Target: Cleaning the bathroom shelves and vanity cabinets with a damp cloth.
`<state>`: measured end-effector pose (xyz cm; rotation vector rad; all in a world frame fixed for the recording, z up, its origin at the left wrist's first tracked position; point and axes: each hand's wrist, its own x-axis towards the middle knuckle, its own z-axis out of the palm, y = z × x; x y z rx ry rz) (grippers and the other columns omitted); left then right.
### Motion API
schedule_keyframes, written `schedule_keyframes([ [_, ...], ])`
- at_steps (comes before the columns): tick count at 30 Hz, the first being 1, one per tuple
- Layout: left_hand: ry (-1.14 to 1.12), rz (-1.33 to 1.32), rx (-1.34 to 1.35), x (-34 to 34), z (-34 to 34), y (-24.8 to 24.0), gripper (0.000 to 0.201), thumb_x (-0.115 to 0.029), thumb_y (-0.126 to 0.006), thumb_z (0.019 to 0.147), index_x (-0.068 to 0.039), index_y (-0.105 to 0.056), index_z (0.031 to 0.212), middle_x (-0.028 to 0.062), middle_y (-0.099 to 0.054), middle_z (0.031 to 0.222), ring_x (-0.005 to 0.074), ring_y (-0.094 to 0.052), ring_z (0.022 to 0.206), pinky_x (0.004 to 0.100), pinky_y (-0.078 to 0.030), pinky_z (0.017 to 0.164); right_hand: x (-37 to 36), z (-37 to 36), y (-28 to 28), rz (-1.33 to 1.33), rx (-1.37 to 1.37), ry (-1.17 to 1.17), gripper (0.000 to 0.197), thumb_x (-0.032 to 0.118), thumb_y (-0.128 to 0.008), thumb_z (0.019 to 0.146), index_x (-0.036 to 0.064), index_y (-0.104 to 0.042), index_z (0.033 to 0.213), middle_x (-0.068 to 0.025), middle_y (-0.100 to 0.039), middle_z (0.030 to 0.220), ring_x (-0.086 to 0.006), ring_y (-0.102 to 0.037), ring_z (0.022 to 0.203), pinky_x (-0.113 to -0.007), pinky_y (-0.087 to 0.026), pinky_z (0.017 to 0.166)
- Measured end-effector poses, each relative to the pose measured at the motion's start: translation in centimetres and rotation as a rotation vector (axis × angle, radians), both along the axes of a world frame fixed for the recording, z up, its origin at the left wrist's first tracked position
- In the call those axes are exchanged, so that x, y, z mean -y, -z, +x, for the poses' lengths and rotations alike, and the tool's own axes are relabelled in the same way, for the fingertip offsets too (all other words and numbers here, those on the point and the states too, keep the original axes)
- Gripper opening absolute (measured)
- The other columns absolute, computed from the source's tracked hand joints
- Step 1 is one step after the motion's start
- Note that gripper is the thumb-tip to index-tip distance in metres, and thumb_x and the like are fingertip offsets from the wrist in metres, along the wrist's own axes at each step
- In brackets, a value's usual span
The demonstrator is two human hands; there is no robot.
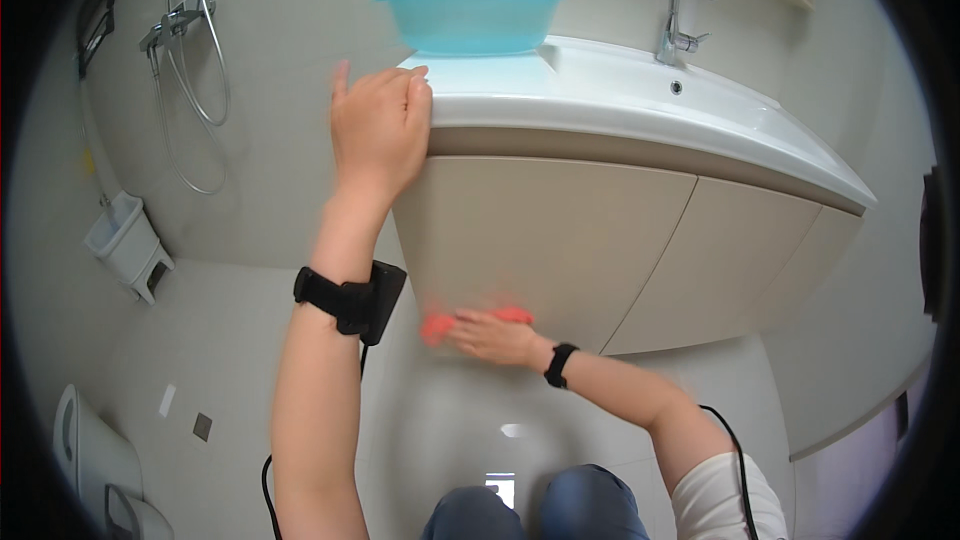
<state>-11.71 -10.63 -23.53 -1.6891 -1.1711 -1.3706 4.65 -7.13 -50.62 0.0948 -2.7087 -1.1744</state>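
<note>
My left hand (380, 130) is closed over the left corner of the white washbasin (490, 108), its thumb sticking up. Low on the beige vanity cabinet (550, 230), my right hand (492, 337) presses a red cloth (437, 328) against the door near its bottom edge. The cloth shows on both sides of the fingers and is blurred. A light blue plastic basin (475, 18) stands on the washbasin's left ledge, just beyond my left hand.
A chrome faucet (675, 20) rises behind the sink bowl. To the left are a wall shower mixer (180, 20) with hoses, a white mop bucket (128, 240) and a white bin-like container (95, 450). A floor drain (202, 427) lies in the tiles. My knees (590, 505) are below.
</note>
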Motion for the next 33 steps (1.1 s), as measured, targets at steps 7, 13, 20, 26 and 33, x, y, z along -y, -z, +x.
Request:
schedule_keyframes([
  [7, -0.041, 0.017, -0.002, -0.2, -0.3, 0.3, 0.034, -0.019, -0.036, 0.087, -0.004, -0.066, 0.086, 0.0094, -0.062, 0.080, 0.0266, -0.056, 0.080, 0.0438, -0.028, 0.101, 0.4, 1.7, -3.7, -0.220, -0.316, 0.039, 0.026, 0.016, -0.048, 0.081, 0.0101, -0.055, 0.105, -0.0003, -0.055, 0.110, -0.0169, -0.048, 0.111, -0.037, -0.029, 0.103],
  [13, -0.026, -0.010, 0.000, 0.1, -0.3, -0.1, 0.034, -0.019, -0.036, 0.086, -0.003, -0.066, 0.086, 0.0097, -0.063, 0.085, 0.0263, -0.056, 0.082, 0.0435, -0.028, 0.101, 1.0, -3.9, -18.9, 0.112, -0.904, 0.004, 0.025, 0.015, -0.051, 0.078, 0.0116, -0.057, 0.102, -0.0019, -0.055, 0.103, -0.0158, -0.051, 0.101, -0.041, -0.034, 0.098],
  [20, -0.007, -0.071, 0.004, 0.2, 0.7, -0.2, 0.036, -0.020, -0.034, 0.088, -0.002, -0.065, 0.088, 0.0092, -0.064, 0.088, 0.0260, -0.056, 0.086, 0.0430, -0.028, 0.100, -0.5, -1.9, -0.7, -0.037, -0.079, -0.036, 0.037, 0.018, -0.049, 0.082, 0.0102, -0.052, 0.117, -0.0009, -0.050, 0.120, -0.0169, -0.041, 0.118, -0.036, -0.023, 0.107],
  [26, -0.007, -0.109, -0.026, 0.3, -0.1, -0.2, 0.038, -0.023, -0.033, 0.089, -0.002, -0.065, 0.092, 0.0096, -0.063, 0.089, 0.0256, -0.055, 0.089, 0.0417, -0.029, 0.100, 0.4, 0.4, 0.9, -0.271, -0.286, 0.079, 0.036, 0.017, -0.047, 0.082, 0.0105, -0.051, 0.118, 0.0003, -0.048, 0.122, -0.0160, -0.040, 0.119, -0.035, -0.029, 0.102],
  [33, 0.084, -0.333, 0.087, 1.6, -0.2, -1.5, 0.043, -0.033, -0.035, 0.091, 0.000, -0.063, 0.089, 0.0169, -0.062, 0.088, 0.0327, -0.055, 0.085, 0.0404, -0.040, 0.082, 2.1, -6.1, -20.0, -0.168, -0.918, -0.074, 0.026, 0.014, -0.050, 0.079, 0.0080, -0.057, 0.103, -0.0029, -0.055, 0.105, -0.0167, -0.048, 0.107, -0.041, -0.031, 0.101],
])
